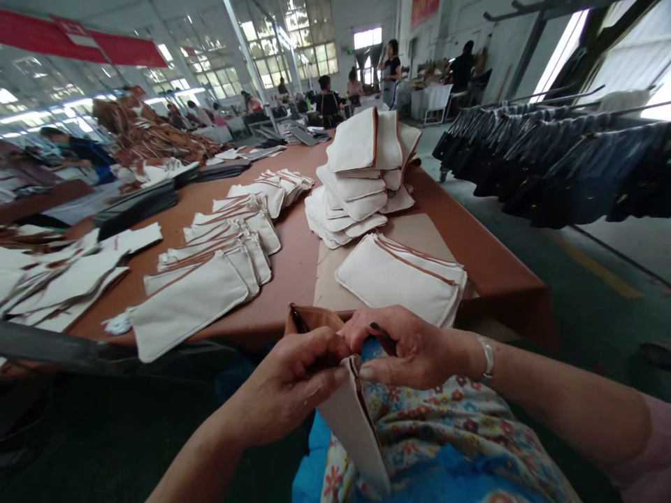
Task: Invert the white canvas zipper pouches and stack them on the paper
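Note:
Above my lap, a cream fabric pouch [354,426] with brown edging hangs from my fingers. My left hand [293,381] is closed, with thumb and fingers pinching the pouch's upper corner. Close against it, my right hand [403,346] pinches the same corner from the other side. A slim dark object [381,331] shows among my right fingers; its kind I cannot make out. Just beyond my hands, a brown piece [314,319] with a dark opening shows at the table edge. Several similar pouches [401,276] lie on the table ahead of my right hand.
A tall stack of cream pouches [351,185] stands on the brown table [293,244]. Overlapping pouches [193,300] lie in a row to the left, beside cream pieces [73,279]. Dark garments [556,168] hang on a rack at right. Several people work farther back.

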Action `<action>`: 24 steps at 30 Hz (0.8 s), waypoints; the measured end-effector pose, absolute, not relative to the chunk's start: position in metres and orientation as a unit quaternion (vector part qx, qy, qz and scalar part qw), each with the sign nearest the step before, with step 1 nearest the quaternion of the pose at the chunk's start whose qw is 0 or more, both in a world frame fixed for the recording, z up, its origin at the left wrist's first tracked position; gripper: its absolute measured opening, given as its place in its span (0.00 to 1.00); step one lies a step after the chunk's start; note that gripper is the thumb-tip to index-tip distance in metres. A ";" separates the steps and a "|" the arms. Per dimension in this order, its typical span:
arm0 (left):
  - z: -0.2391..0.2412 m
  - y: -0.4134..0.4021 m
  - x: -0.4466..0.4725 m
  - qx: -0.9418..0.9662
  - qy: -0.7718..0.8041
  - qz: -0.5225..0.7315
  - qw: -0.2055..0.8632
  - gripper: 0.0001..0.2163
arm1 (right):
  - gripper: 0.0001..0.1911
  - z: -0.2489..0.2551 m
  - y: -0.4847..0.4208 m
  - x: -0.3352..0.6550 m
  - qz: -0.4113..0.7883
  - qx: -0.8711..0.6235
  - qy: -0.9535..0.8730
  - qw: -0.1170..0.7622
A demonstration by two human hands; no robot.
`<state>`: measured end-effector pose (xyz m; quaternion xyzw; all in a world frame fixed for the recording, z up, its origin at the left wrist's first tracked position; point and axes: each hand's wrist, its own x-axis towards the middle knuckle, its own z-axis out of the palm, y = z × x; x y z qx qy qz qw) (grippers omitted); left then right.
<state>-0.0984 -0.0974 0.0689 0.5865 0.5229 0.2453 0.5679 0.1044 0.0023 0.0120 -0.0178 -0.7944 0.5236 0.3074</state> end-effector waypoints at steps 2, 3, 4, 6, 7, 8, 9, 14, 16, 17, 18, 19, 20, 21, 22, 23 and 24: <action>0.068 -0.101 -0.100 0.566 0.534 0.245 0.577 0.10 | 0.07 0.015 -0.004 0.103 0.522 -0.029 -0.798 0.298; 0.067 -0.102 -0.101 0.561 0.540 0.245 0.578 0.10 | 0.07 0.016 -0.006 0.103 0.520 -0.032 -0.800 0.296; 0.067 -0.103 -0.102 0.560 0.545 0.244 0.574 0.10 | 0.06 0.017 -0.008 0.103 0.516 -0.035 -0.805 0.292; 0.064 -0.103 -0.103 0.564 0.557 0.239 0.561 0.11 | 0.05 0.017 -0.009 0.103 0.488 -0.043 -0.822 0.290; 0.062 -0.102 -0.103 0.566 0.561 0.236 0.556 0.12 | 0.04 0.016 -0.009 0.103 0.468 -0.045 -0.833 0.293; 0.060 -0.101 -0.103 0.565 0.564 0.234 0.555 0.12 | 0.03 0.015 -0.008 0.103 0.447 -0.048 -0.843 0.294; 0.058 -0.100 -0.103 0.559 0.563 0.237 0.560 0.12 | 0.02 0.014 -0.007 0.103 0.432 -0.054 -0.852 0.290; 0.047 -0.094 -0.102 0.476 0.532 0.285 0.640 0.13 | 0.07 0.012 -0.002 0.104 0.593 -0.129 -0.769 0.202; 0.044 -0.092 -0.099 0.449 0.511 0.301 0.669 0.14 | 0.10 0.011 -0.001 0.105 0.678 -0.139 -0.702 0.169; 0.043 -0.092 -0.098 0.441 0.506 0.305 0.675 0.14 | 0.11 0.010 0.000 0.106 0.697 -0.140 -0.685 0.160; 0.042 -0.091 -0.096 0.434 0.506 0.309 0.678 0.14 | 0.11 0.009 0.000 0.106 0.703 -0.140 -0.679 0.155; 0.040 -0.090 -0.094 0.429 0.509 0.311 0.678 0.14 | 0.11 0.007 0.001 0.106 0.702 -0.141 -0.681 0.154; 0.039 -0.089 -0.093 0.424 0.512 0.314 0.678 0.13 | 0.11 0.005 0.001 0.107 0.698 -0.144 -0.684 0.155; 0.038 -0.089 -0.091 0.418 0.515 0.316 0.679 0.13 | 0.12 0.003 0.002 0.107 0.697 -0.145 -0.685 0.158; 0.037 -0.088 -0.090 0.411 0.515 0.319 0.681 0.13 | 0.12 0.001 0.002 0.107 0.699 -0.146 -0.682 0.159; 0.037 -0.087 -0.089 0.405 0.516 0.320 0.683 0.13 | 0.13 -0.001 0.003 0.107 0.703 -0.147 -0.677 0.161; 0.036 -0.086 -0.089 0.402 0.520 0.319 0.683 0.14 | 0.13 -0.001 0.003 0.107 0.708 -0.150 -0.671 0.164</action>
